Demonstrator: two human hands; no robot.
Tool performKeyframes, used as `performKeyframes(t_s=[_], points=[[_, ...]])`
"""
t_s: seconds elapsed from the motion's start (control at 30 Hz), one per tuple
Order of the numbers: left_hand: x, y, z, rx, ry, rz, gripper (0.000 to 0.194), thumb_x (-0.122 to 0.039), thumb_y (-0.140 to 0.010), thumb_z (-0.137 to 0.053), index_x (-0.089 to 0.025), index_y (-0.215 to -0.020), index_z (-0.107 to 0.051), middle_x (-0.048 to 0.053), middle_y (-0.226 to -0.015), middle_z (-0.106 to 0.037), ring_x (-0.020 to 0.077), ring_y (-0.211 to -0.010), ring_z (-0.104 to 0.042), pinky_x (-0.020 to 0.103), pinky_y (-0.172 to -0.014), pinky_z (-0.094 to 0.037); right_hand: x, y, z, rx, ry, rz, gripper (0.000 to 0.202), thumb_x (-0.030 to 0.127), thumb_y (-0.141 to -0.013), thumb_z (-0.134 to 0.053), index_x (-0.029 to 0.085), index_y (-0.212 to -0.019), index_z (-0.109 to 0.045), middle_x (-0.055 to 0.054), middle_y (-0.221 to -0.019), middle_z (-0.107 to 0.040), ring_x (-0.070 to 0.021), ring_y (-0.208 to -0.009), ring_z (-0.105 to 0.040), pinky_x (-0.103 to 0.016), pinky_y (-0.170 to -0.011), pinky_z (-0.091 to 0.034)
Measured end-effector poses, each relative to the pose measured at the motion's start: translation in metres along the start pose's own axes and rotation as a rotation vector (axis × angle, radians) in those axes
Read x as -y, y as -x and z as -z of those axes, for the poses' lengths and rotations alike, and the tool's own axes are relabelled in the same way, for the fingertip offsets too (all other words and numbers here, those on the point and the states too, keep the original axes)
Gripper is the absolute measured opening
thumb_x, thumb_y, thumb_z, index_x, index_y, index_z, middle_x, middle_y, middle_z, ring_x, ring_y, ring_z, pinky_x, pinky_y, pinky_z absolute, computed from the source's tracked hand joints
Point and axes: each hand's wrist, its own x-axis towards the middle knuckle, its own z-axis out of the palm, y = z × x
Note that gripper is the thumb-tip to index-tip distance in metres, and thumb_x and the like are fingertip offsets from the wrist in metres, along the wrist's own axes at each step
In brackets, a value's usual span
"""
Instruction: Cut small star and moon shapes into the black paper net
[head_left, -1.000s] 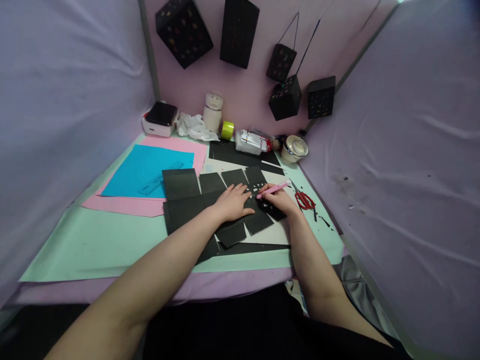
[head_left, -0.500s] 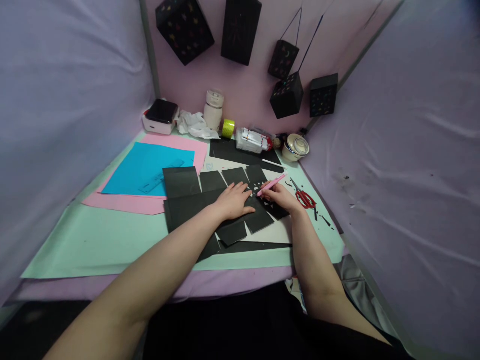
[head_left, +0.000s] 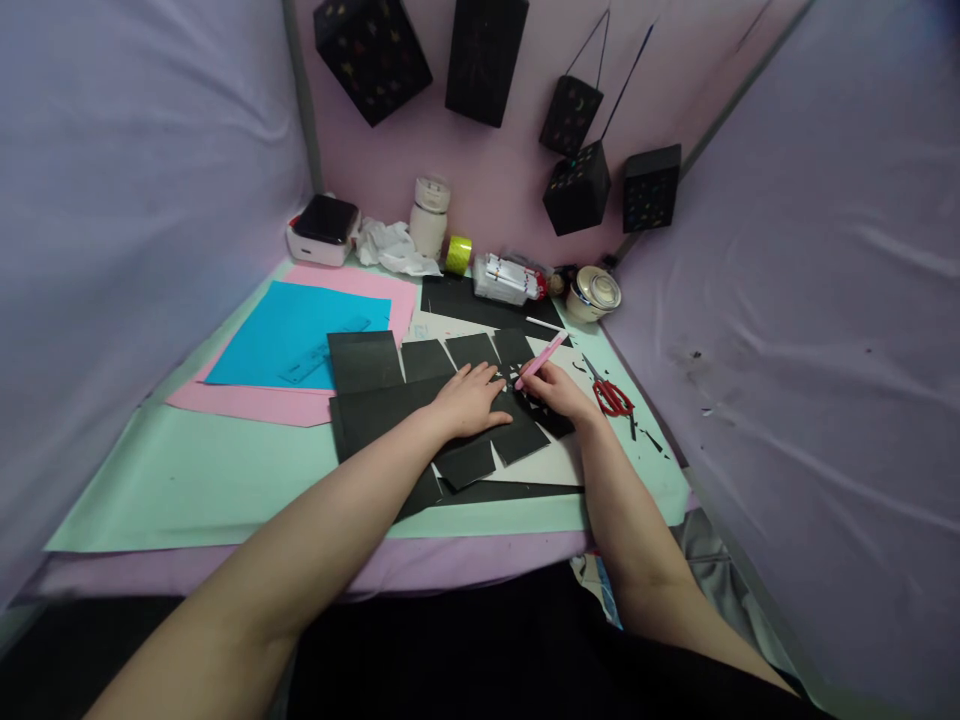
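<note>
A sheet of black cardstock (head_left: 375, 408), cut into flaps along its top and bottom edges, lies over white paper in front of me. My left hand (head_left: 471, 400) rests flat on it, fingers spread, pressing it down. Just to the right, my right hand (head_left: 553, 388) is closed around a slim pink craft knife (head_left: 541, 360), held like a pen and slanting up to the right. Its tip meets the card near my left fingertips, too small to make out clearly. Small white gaps and loose bits show in the black card between the hands.
Red-handled scissors (head_left: 613, 397) and black scraps (head_left: 654, 440) lie at the right. Left are blue paper (head_left: 300, 325) with a clear ruler (head_left: 322, 352) and pink paper (head_left: 255, 405). Behind stand a white bottle (head_left: 429, 220), yellow tape (head_left: 458, 255) and a lidded jar (head_left: 594, 293). Black boxes (head_left: 576, 190) hang above.
The pink craft knife is tilted more upright, and my right hand has shifted slightly. My left hand stays in place on the card. The whole view has moved a little.
</note>
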Motion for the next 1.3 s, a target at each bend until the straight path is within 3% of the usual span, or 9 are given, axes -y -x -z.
performKeyframes(t_s=[0.17, 0.37, 0.73, 1.03, 1.3], points=[[0.000, 0.000, 0.000, 0.000, -0.007, 0.002, 0.069, -0.059, -0.088, -0.050, -0.019, -0.143, -0.043, 0.014, -0.157, -0.031, 0.0295, -0.147, -0.022, 0.045, -0.118, -0.014, 0.000, 0.001, 0.000, -0.018, 0.011, 0.004, 0.019, 0.039, -0.082, -0.060, 0.020, -0.083, -0.061, 0.002, -0.068, -0.056, -0.0124, -0.057, -0.045, -0.024, -0.052, -0.035], [-0.001, 0.000, 0.001, 0.007, -0.013, -0.001, 0.073, -0.058, -0.088, -0.052, -0.012, -0.143, -0.044, 0.017, -0.156, -0.031, 0.0305, -0.146, -0.022, 0.044, -0.119, -0.014, 0.001, 0.002, -0.001, -0.039, 0.021, 0.000, 0.021, 0.041, -0.080, -0.061, 0.019, -0.080, -0.062, 0.002, -0.065, -0.055, -0.0124, -0.057, -0.043, -0.024, -0.053, -0.034], [0.000, -0.001, -0.002, -0.001, -0.021, -0.003, 0.073, -0.060, -0.088, -0.051, -0.014, -0.144, -0.044, 0.016, -0.156, -0.031, 0.0297, -0.146, -0.022, 0.044, -0.119, -0.014, 0.006, 0.003, -0.003, -0.064, 0.026, 0.022, 0.024, 0.042, -0.080, -0.061, 0.018, -0.075, -0.063, 0.001, -0.063, -0.056, -0.0121, -0.056, -0.045, -0.025, -0.052, -0.035], [0.000, -0.001, 0.000, 0.002, -0.035, 0.003, 0.070, -0.060, -0.088, -0.050, -0.018, -0.143, -0.044, 0.014, -0.157, -0.031, 0.0281, -0.147, -0.022, 0.044, -0.119, -0.014, 0.006, 0.019, -0.012, -0.387, -0.013, 0.048, 0.022, 0.038, -0.081, -0.062, 0.022, -0.070, -0.051, 0.005, -0.058, -0.055, -0.0127, -0.052, -0.048, -0.025, -0.053, -0.037], [-0.001, -0.002, 0.000, 0.005, -0.038, -0.004, 0.072, -0.059, -0.088, -0.051, -0.015, -0.145, -0.042, 0.015, -0.157, -0.031, 0.0294, -0.146, -0.023, 0.044, -0.119, -0.015, 0.003, 0.016, -0.027, -0.403, 0.027, 0.028, 0.016, 0.037, -0.078, -0.063, 0.021, -0.075, -0.062, 0.001, -0.063, -0.063, -0.0150, -0.053, -0.054, -0.028, -0.054, -0.041]])
